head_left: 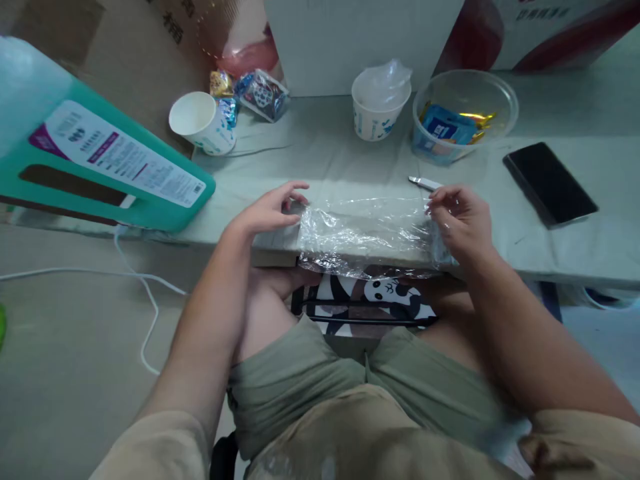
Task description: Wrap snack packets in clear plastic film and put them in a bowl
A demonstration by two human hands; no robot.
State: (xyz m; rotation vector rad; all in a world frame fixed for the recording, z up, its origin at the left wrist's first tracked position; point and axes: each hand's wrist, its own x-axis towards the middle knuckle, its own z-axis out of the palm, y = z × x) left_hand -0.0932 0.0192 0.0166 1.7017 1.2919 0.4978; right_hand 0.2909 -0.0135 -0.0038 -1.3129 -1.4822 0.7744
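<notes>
A crinkled piece of clear plastic film (367, 233) lies across the table's front edge, its lower side hanging over my lap. Whether it is a bag or a flat sheet I cannot tell. At its left end, my left hand (274, 210) is open, with thumb and fingers apart near the film's edge. My right hand (463, 220) is closed in a pinch on the film's right end. Just behind the right fingers lies a slim utility knife (424, 183), partly covered by the hand.
A paper cup (197, 123) and wrapped snacks (263, 95) stand at back left, beside a big green liquid jug (150, 173). Another cup (377, 123) holds crumpled plastic. A clear tub (503, 113) contains packets. A phone (550, 183) lies at right; boxes stand behind.
</notes>
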